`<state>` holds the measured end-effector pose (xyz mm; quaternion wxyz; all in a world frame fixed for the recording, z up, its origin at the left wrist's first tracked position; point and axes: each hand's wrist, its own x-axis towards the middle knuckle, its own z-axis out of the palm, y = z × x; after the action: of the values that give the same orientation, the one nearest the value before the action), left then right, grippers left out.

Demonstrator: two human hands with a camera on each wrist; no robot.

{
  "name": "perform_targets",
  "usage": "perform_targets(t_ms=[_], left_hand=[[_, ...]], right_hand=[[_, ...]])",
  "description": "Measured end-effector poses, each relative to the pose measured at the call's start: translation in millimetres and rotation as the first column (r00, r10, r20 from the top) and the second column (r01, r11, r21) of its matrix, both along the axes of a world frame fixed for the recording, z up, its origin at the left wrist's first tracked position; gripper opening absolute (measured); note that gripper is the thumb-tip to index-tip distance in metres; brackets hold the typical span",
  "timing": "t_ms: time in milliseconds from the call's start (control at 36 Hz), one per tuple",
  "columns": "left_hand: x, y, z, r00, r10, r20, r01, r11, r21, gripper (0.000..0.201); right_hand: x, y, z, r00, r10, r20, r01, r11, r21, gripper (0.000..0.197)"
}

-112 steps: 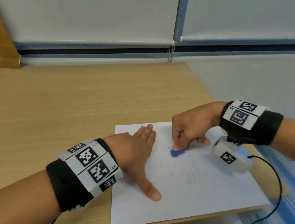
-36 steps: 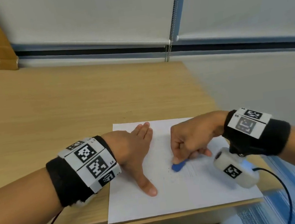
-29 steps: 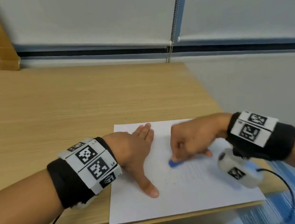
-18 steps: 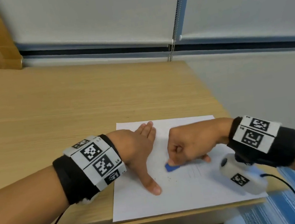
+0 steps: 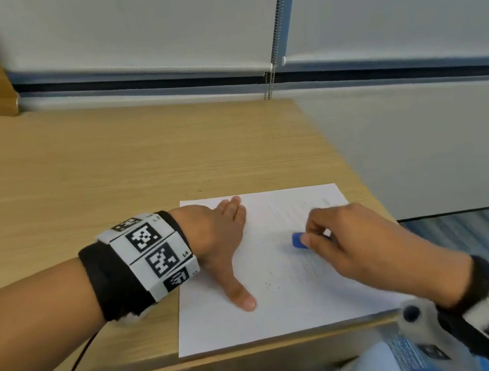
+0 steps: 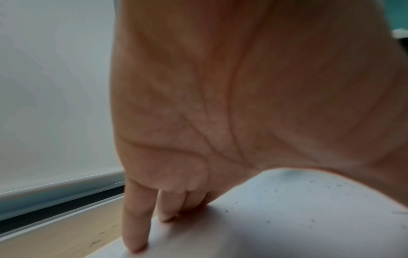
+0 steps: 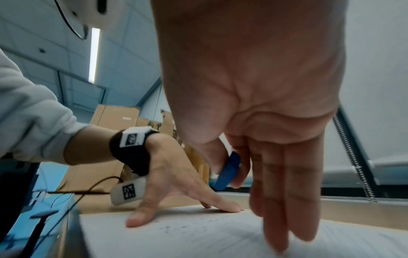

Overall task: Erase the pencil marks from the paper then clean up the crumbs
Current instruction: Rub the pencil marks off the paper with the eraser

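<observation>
A white sheet of paper point(image 5: 283, 313) lies at the near right corner of the wooden desk point(image 5: 113, 176), with faint pencil lines and dark eraser crumbs point(image 5: 269, 282) on it. My left hand point(image 5: 219, 244) lies flat on the sheet's left part, fingers straight and thumb spread. My right hand point(image 5: 336, 242) pinches a small blue eraser point(image 5: 298, 241) between thumb and forefinger over the middle of the sheet. In the right wrist view the blue eraser point(image 7: 228, 172) is off the paper point(image 7: 198, 239), the other fingers hanging straight down. The left wrist view has crumbs point(image 6: 309, 188) scattered on the paper.
The desk's right edge point(image 5: 355, 171) runs just past the paper, and its front edge point(image 5: 257, 353) is right below the sheet. Window blinds with a bead chain point(image 5: 274, 27) stand behind. Cardboard boxes point(image 7: 114, 118) are stacked off to the left.
My right hand has turned, its wrist swinging down and right, and lifted the eraser up and to the right on the sheet. The left hand has stayed pressed on the paper.
</observation>
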<state>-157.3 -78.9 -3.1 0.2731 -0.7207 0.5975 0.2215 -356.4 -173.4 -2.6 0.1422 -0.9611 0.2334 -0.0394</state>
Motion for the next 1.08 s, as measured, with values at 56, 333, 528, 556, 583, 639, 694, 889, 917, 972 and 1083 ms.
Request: perform_targets(t_ms=[56, 333, 528, 556, 583, 639, 694, 889, 917, 972, 1083], left_hand=[[0.2, 1.1, 0.3, 1.0, -0.01, 0.002, 0.01, 1.0, -0.004, 0.152], [13.9, 7.5, -0.6, 0.989, -0.145, 0.027, 0.146, 0.987, -0.066, 0.127], [-16.4, 27.1, -13.8, 0.782, -0.622, -0.031, 0.608, 0.773, -0.184, 0.106], [-22.2, 31.6, -17.2, 0.721, -0.691, -0.054, 0.669, 0.714, -0.206, 0.104], [-26.0, 35.7, -20.2, 0.678, -0.731, -0.077, 0.704, 0.675, -0.221, 0.101], [-28.7, 40.8, -23.2, 0.672, -0.731, -0.119, 0.699, 0.679, -0.222, 0.098], [-24.4, 39.4, -22.7, 0.72, -0.686, -0.109, 0.663, 0.726, -0.183, 0.096], [22.1, 17.5, -10.7, 0.937, -0.349, 0.025, 0.349, 0.933, -0.081, 0.091], [21.3, 18.1, -10.5, 0.928, -0.372, 0.033, 0.373, 0.924, -0.082, 0.092], [6.8, 23.0, -11.2, 0.862, -0.507, 0.007, 0.506, 0.86, -0.067, 0.096], [-28.0, 36.3, -19.5, 0.677, -0.723, -0.136, 0.711, 0.691, -0.133, 0.092]], right_hand=[[-20.0, 10.8, -10.3, 0.997, -0.048, 0.065, 0.044, 0.997, 0.067, 0.032], [-51.2, 28.9, -55.0, 0.953, -0.203, 0.226, 0.15, 0.961, 0.23, 0.047], [-55.4, 29.9, -71.1, 0.917, -0.237, 0.321, 0.16, 0.955, 0.248, 0.044], [-55.9, 29.5, -72.3, 0.919, -0.247, 0.308, 0.166, 0.949, 0.268, 0.047], [-56.1, 29.2, -72.4, 0.92, -0.259, 0.294, 0.175, 0.943, 0.283, 0.047], [-55.1, 29.2, -71.1, 0.921, -0.267, 0.284, 0.183, 0.939, 0.291, 0.042], [-55.1, 28.5, -72.1, 0.914, -0.256, 0.314, 0.166, 0.944, 0.286, 0.039], [-54.6, 28.1, -77.9, 0.909, -0.268, 0.32, 0.164, 0.934, 0.316, 0.029], [-54.8, 28.1, -78.3, 0.91, -0.272, 0.312, 0.169, 0.932, 0.321, 0.028], [-55.1, 26.8, -79.1, 0.912, -0.268, 0.309, 0.166, 0.933, 0.318, 0.026], [-56.3, 25.8, -81.0, 0.919, -0.251, 0.305, 0.156, 0.94, 0.304, 0.026]])
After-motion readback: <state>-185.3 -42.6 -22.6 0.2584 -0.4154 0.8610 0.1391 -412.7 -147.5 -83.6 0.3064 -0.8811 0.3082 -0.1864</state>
